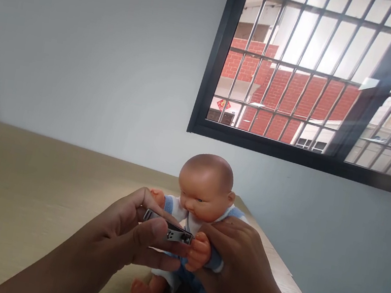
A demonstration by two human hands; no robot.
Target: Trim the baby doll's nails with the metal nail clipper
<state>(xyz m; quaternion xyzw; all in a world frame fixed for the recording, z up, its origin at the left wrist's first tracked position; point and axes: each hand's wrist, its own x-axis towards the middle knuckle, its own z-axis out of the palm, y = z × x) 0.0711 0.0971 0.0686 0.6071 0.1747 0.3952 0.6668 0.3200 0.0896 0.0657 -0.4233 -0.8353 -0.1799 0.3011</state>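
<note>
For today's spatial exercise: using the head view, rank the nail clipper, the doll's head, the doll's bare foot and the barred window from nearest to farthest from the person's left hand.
1. nail clipper, held in the left hand.
2. doll's bare foot, just below, and doll's head, up and right: too close to call.
3. barred window, on the far wall, upper right.

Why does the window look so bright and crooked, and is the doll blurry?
Head view: daylight washes out the upper window; wide lens and head tilt slant its bars; doll and nail clipper sharp; far-right edge smeared and dark.
</note>
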